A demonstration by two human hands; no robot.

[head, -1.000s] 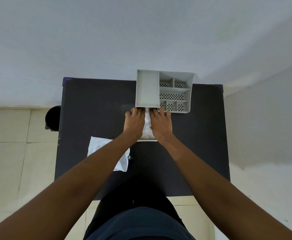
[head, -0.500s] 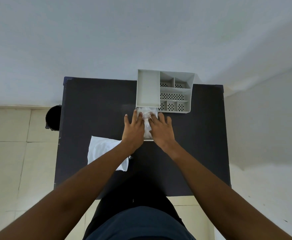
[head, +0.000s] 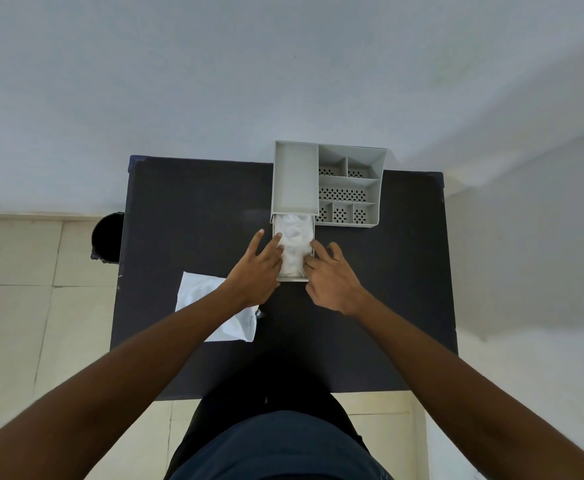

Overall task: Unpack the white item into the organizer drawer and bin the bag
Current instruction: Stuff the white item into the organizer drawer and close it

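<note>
A grey organizer (head: 328, 183) stands at the far edge of the black table (head: 193, 216). Its drawer (head: 293, 279) is pulled out toward me, and the crumpled white item (head: 295, 242) lies inside it. My left hand (head: 257, 268) rests at the drawer's left side, fingers spread, with fingertips touching the white item. My right hand (head: 332, 273) sits at the drawer's right side, fingers bent onto the item's edge. The empty white bag (head: 211, 308) lies flat on the table to the left, partly under my left forearm.
A black bin (head: 107, 237) stands on the tiled floor just off the table's left edge. A white wall runs behind the table and along its right side. My body is close against the table's near edge.
Both hands have slid back toward me, uncovering the white item in the drawer. The left hand's fingers have spread apart.
</note>
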